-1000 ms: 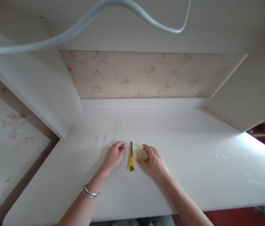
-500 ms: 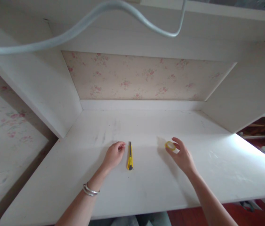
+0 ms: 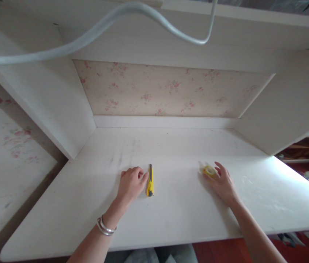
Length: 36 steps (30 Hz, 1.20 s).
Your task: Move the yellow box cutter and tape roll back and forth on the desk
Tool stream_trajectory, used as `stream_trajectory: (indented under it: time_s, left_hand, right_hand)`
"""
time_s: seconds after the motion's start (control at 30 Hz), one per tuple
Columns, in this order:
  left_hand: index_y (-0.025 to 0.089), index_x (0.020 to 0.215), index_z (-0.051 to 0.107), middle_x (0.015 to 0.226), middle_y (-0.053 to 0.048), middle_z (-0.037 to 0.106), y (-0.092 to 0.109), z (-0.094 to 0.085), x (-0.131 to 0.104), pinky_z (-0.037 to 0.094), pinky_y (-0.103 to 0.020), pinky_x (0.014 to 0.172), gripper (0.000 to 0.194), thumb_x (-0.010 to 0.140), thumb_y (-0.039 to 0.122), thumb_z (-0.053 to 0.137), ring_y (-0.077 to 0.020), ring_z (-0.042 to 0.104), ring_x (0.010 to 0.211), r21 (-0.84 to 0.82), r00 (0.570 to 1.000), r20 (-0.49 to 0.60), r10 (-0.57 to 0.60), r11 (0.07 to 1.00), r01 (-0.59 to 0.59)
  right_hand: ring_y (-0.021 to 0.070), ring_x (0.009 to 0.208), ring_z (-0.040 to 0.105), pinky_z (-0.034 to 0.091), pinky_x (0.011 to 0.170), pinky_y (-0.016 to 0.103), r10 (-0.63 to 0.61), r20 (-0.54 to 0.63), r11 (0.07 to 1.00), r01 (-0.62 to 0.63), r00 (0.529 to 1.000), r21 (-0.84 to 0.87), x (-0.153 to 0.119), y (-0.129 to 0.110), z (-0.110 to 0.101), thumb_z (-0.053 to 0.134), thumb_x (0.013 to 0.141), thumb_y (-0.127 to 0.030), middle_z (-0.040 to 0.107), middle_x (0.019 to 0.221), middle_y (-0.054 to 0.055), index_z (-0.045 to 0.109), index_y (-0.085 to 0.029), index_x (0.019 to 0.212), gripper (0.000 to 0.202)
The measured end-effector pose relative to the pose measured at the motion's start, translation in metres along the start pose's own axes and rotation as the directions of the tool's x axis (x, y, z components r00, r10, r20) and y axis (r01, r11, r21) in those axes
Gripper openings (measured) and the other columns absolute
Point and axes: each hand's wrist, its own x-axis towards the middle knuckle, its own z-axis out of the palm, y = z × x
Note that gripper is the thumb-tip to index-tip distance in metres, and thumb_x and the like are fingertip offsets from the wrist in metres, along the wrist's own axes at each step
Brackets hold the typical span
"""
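**Two hands on a white table, one at a knife, one at a roll of tape**

Two bare hands rest low on the white table (image 3: 170, 212), well apart from each other. The left hand (image 3: 131, 184) lies palm down with its fingers loosely curled, grasping nothing; its fingertips reach the left side of a yellow utility knife (image 3: 150, 180), touching it or just short of it. The knife lies flat, its length running away from the person, with the dark tip at the far end. Silver bangles (image 3: 103, 226) circle the left wrist.

The right hand (image 3: 223, 183) sits to the right, fingers spread and slack, released rather than clenched. Its fingertips meet a small yellow roll of tape (image 3: 209, 170), which lies on the table surface at the hand's far left edge; the roll is partly blurred, so whether the fingers press on it or only brush it cannot be told.

Knife and tape lie well apart, with bare tabletop between them. Behind the table stands a back panel of floral wallpaper (image 3: 170, 89), framed by white side walls. A pale grey cable (image 3: 132, 7) loops across the top of the view, close to the camera
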Motion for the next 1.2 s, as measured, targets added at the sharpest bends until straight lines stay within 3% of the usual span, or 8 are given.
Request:
stream_trajectory:
  time_s: [0.1, 0.3, 0.6, 0.77, 0.9, 1.0, 1.1, 1.2]
  left_hand:
    - [0.019, 0.07, 0.063, 0.074, -0.006, 0.067, 0.018, -0.002, -0.011, 0.043, -0.036, 0.077, 0.047, 0.085, 0.056, 0.039, -0.0222, 0.063, 0.076, 0.165, 0.994, 0.105, 0.016, 0.986, -0.033]
    - [0.014, 0.081, 0.069, 0.083, -0.015, 0.069, 0.05, 0.011, -0.003, 0.046, -0.035, 0.067, 0.041, 0.083, 0.044, 0.041, -0.0274, 0.066, 0.078, 0.305, 0.958, 0.278, -0.066, 0.952, -0.022]
    - [0.014, 0.089, 0.071, 0.085, -0.015, 0.069, 0.157, 0.062, 0.024, 0.048, -0.035, 0.073, 0.04, 0.085, 0.041, 0.041, -0.0264, 0.066, 0.084, 0.12, 0.938, 0.328, 0.112, 0.98, -0.159]
    - [0.011, 0.091, 0.07, 0.089, -0.017, 0.068, 0.191, 0.094, 0.031, 0.047, -0.035, 0.075, 0.037, 0.085, 0.036, 0.043, -0.0272, 0.065, 0.088, 0.049, 0.926, 0.351, 0.14, 0.985, -0.168]
    - [0.006, 0.093, 0.07, 0.09, -0.022, 0.067, 0.197, 0.102, 0.03, 0.046, -0.037, 0.075, 0.052, 0.087, 0.048, 0.039, -0.0312, 0.064, 0.089, -0.019, 0.914, 0.373, 0.158, 0.987, -0.162]
    - [0.007, 0.09, 0.071, 0.087, -0.024, 0.067, 0.19, 0.094, 0.026, 0.045, -0.04, 0.075, 0.072, 0.085, 0.065, 0.028, -0.0328, 0.064, 0.087, -0.05, 0.915, 0.372, 0.157, 0.988, -0.149]
    - [0.012, 0.087, 0.071, 0.088, -0.019, 0.068, 0.164, 0.073, 0.022, 0.044, -0.037, 0.075, 0.074, 0.086, 0.066, 0.02, -0.0281, 0.064, 0.085, -0.099, 0.926, 0.324, 0.194, 0.98, -0.171]
    - [0.017, 0.077, 0.068, 0.08, -0.012, 0.068, 0.12, 0.045, 0.019, 0.041, -0.031, 0.069, 0.071, 0.089, 0.062, 0.015, -0.0219, 0.062, 0.076, -0.141, 0.934, 0.292, 0.204, 0.975, -0.169]
  right_hand:
    - [0.0268, 0.107, 0.054, 0.046, 0.082, 0.038, 0.101, -0.083, 0.971, -0.08, 0.991, 0.227, -0.014, -0.007, -0.009, 0.066, 0.066, -0.054, 0.054, 0.119, 0.009, 0.047, -0.026, 0.124, 0.067]
    - [0.0228, 0.086, 0.061, 0.046, 0.07, 0.033, 0.244, -0.108, 0.91, -0.189, 0.964, 0.369, -0.043, -0.018, -0.029, 0.063, 0.071, -0.055, 0.063, 0.102, 0.007, 0.055, -0.023, 0.114, 0.055]
    - [0.0182, 0.064, 0.058, 0.041, 0.06, 0.029, 0.321, -0.137, 0.912, -0.268, 0.937, 0.31, -0.045, -0.016, -0.03, 0.057, 0.074, -0.061, 0.062, 0.069, 0.001, 0.06, -0.02, 0.112, 0.055]
    - [0.015, 0.054, 0.052, 0.038, 0.053, 0.027, 0.343, -0.142, 0.909, -0.29, 0.929, 0.298, -0.042, -0.01, -0.027, 0.053, 0.075, -0.064, 0.059, 0.062, -0.001, 0.061, -0.02, 0.111, 0.057]
    - [0.0152, 0.052, 0.051, 0.038, 0.051, 0.027, 0.33, -0.13, 0.91, -0.278, 0.935, 0.307, -0.041, -0.012, -0.026, 0.053, 0.075, -0.064, 0.058, 0.06, -0.001, 0.061, -0.018, 0.11, 0.059]
    - [0.015, 0.051, 0.05, 0.037, 0.05, 0.026, 0.334, -0.114, 0.911, -0.29, 0.936, 0.294, -0.041, -0.015, -0.03, 0.052, 0.077, -0.063, 0.058, 0.061, -0.001, 0.061, -0.019, 0.108, 0.055]
    - [0.0157, 0.055, 0.052, 0.038, 0.053, 0.026, 0.31, -0.135, 0.923, -0.264, 0.941, 0.281, -0.044, -0.017, -0.034, 0.052, 0.079, -0.06, 0.059, 0.066, 0.001, 0.062, -0.02, 0.103, 0.049]
    - [0.0186, 0.067, 0.056, 0.041, 0.061, 0.028, 0.216, -0.191, 0.953, -0.165, 0.957, 0.254, -0.056, -0.025, -0.027, 0.052, 0.079, -0.058, 0.063, 0.077, 0.004, 0.063, -0.02, 0.097, 0.044]
